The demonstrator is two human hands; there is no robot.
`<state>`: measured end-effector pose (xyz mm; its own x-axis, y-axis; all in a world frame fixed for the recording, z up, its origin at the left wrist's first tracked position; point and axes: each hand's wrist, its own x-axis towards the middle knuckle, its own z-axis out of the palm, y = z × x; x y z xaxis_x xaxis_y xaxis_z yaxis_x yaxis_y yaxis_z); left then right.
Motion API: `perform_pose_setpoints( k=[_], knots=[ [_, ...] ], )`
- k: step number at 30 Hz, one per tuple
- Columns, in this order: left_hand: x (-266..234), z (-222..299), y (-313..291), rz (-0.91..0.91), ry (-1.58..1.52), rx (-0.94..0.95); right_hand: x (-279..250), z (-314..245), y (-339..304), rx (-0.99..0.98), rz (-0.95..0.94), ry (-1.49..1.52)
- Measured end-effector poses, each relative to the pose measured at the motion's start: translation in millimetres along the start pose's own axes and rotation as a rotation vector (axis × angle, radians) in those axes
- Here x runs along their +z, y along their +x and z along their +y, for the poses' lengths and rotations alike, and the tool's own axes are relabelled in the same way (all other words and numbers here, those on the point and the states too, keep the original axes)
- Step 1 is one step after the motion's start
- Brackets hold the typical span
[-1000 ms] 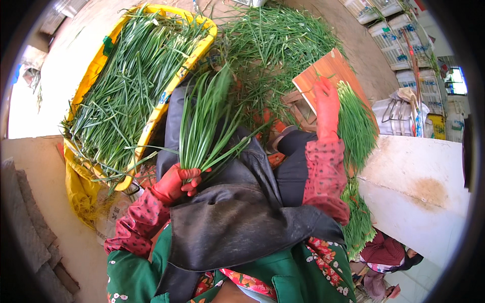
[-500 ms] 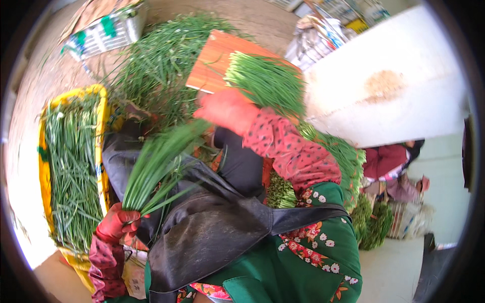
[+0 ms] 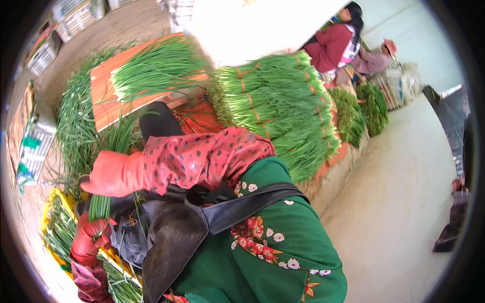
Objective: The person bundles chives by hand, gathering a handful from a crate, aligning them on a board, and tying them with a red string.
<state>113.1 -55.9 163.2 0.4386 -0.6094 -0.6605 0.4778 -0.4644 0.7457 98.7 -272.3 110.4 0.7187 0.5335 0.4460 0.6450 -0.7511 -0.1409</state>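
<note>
My left hand, in a red rubber glove, closes round the lower end of a bunch of garlic chives at the lower left. The bunch rises upright over my dark apron. Across its middle lies my right hand, gloved in lighter red, fingers together and closed on the stalks; their tips are partly hidden. Leaves show above the right glove. On an orange board ahead rests a neat pile of chives, pale ends to the left.
Loose chives are heaped left of the board. A yellow-rimmed basket of chives stands by my left arm. Tied bundles are stacked to the right, with orange bands beside them. Two people sit beyond, near a white panel.
My view has turned, so the stacked bundles show fully. My right hand has moved from beside the board down to the bunch in my left hand.
</note>
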Motion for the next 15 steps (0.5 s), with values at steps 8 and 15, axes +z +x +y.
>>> perform_pose_setpoints(
  k=[8, 15],
  knots=[
    [47, 62, 45, -0.247, 0.298, -0.159, -56, 27, -72, 0.261, -0.32, 0.072],
    [24, 68, 111, -0.155, 0.281, -0.082, -124, 136, -162, 0.817, -0.355, -0.187]
  ],
)
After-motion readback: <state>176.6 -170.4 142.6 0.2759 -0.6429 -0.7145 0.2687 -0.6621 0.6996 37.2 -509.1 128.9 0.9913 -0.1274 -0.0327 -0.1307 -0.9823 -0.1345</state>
